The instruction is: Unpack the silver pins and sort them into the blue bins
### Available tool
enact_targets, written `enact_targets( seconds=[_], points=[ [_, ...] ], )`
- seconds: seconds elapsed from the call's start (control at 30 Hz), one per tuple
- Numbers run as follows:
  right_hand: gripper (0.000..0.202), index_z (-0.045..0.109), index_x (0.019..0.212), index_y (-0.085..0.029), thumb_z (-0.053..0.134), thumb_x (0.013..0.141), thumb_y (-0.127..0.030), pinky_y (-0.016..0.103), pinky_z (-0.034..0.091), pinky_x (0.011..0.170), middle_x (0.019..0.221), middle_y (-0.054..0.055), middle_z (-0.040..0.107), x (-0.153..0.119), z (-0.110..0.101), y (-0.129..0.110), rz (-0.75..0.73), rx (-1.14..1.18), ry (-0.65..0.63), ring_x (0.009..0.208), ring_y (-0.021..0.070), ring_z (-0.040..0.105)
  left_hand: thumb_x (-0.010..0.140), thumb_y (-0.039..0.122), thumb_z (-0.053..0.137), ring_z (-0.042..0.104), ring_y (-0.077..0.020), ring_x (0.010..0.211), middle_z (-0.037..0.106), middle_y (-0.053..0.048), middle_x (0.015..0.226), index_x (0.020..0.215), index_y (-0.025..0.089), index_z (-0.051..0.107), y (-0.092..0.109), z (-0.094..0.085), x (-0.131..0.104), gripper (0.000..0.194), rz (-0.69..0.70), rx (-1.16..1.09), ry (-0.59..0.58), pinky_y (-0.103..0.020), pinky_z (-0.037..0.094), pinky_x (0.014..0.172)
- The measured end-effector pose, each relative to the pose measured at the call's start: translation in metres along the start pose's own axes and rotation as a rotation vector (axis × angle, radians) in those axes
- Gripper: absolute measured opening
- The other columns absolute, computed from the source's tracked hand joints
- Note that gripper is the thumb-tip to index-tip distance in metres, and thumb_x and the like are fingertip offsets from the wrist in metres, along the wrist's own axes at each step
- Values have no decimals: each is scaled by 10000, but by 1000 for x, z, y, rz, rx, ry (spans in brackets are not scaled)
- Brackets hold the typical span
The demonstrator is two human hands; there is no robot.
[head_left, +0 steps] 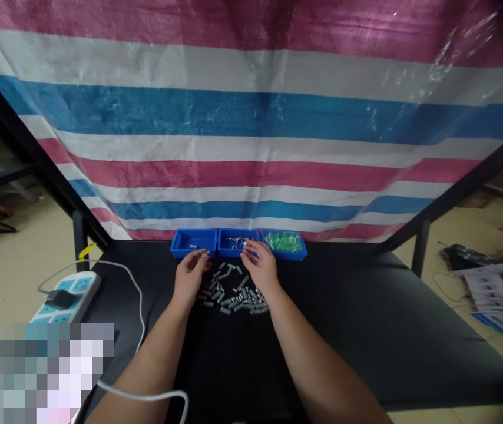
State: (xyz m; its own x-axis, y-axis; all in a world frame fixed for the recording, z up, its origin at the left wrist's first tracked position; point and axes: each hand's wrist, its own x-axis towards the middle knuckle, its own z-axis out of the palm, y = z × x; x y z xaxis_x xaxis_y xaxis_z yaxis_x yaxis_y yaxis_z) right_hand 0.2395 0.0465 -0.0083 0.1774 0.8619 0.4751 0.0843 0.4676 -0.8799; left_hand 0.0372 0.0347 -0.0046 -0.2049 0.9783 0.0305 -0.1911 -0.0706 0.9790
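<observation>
My left hand [191,274] is closed on a small grey metal piece [206,253], just in front of the left blue bin [195,234]. Between the fingertips of my right hand [261,266] is a small shiny metal part [245,244], held at the front edge of the middle blue bin [226,251]. That bin holds small screw-like parts, while one or more small grey pieces lie in the left bin. Green pieces in clear wrap [283,241] fill the right blue bin [295,255]. Many grey cylinders [238,303] lie loose on the black table between my wrists.
A white power strip [84,287] with a black plug [61,299] lies at the table's left edge. Its white cable [139,294] crosses near my left forearm. Striped sheeting [251,118] hangs behind the bins, between black frame bars.
</observation>
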Motion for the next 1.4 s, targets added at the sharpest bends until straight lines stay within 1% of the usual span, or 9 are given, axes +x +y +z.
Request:
enact_targets(
  seconds=[0.13, 0.33, 0.5, 0.77, 0.87, 0.93, 1.0, 1.17, 1.4],
  points=[
    [319, 625, 1167, -234, 670, 859, -305, 360, 602, 896, 1231, 103, 574, -3, 0, -5, -29, 4, -27, 1090, 221, 663, 699, 471, 813, 704, -174, 781, 742, -108, 975, 1137, 114, 695, 4, 0, 0, 577, -44, -72, 18, -320, 582, 756],
    [100, 665, 913, -197, 588, 881, -252, 284, 550, 679, 807, 34, 660, -10, -22, -18, -67, -333, -92, 703, 158, 632, 762, 386, 778, 732, -192, 856, 729, -155, 1100, 1233, 100, 646, 5, -1, 0, 566, -100, -108, 5, -392, 594, 862],
    [101, 683, 841, -199, 589, 832, -237, 256, 482, 581, 708, 12, 663, -7, -42, -12, 23, -536, -193, 584, 140, 575, 799, 334, 741, 736, -231, 962, 670, -180, 1254, 1297, 126, 612, 3, -2, 1, 555, -82, -142, -5, -443, 576, 941],
    [170, 700, 893, -203, 583, 789, -137, 258, 463, 630, 782, 3, 666, -7, -45, -12, 3, -596, -298, 623, 130, 559, 819, 317, 728, 657, -273, 1180, 261, -118, 1634, 1534, 405, 294, 5, -1, -3, 841, 61, -100, -270, -407, 566, 949],
    [172, 704, 883, -201, 597, 790, -104, 263, 459, 664, 808, 9, 661, -8, -43, -19, -21, -603, -376, 687, 139, 573, 819, 337, 724, 652, -268, 1179, 409, -125, 1556, 1465, 308, 439, 5, 0, -3, 707, 96, -12, -298, -388, 566, 931],
    [164, 709, 884, -206, 628, 789, -99, 280, 465, 719, 825, 15, 662, -9, -41, -25, -56, -603, -423, 762, 157, 586, 842, 365, 690, 691, -240, 1062, 629, -125, 1322, 1304, 205, 591, 6, -2, -4, 499, 130, 132, -294, -361, 571, 877],
    [159, 720, 895, -219, 672, 787, -113, 309, 465, 797, 860, 18, 669, -11, -40, -30, -103, -594, -493, 843, 176, 587, 874, 377, 640, 699, -210, 926, 720, -94, 1066, 1114, 163, 671, 7, -4, -4, 323, 182, 308, -299, -334, 559, 825],
    [191, 755, 919, -266, 738, 763, -156, 343, 449, 852, 913, 13, 676, -19, -32, -40, -161, -574, -700, 918, 202, 551, 912, 336, 563, 676, -194, 860, 733, -54, 948, 987, 196, 706, 7, -8, -8, 214, 326, 638, -342, -300, 516, 787],
    [222, 778, 862, -287, 732, 748, -102, 338, 438, 811, 905, 5, 703, -24, -20, -32, -184, -587, -821, 872, 200, 532, 903, 292, 535, 664, -199, 851, 723, -57, 960, 1001, 205, 704, 5, -6, -10, 214, 361, 764, -404, -292, 497, 735]
  ],
)
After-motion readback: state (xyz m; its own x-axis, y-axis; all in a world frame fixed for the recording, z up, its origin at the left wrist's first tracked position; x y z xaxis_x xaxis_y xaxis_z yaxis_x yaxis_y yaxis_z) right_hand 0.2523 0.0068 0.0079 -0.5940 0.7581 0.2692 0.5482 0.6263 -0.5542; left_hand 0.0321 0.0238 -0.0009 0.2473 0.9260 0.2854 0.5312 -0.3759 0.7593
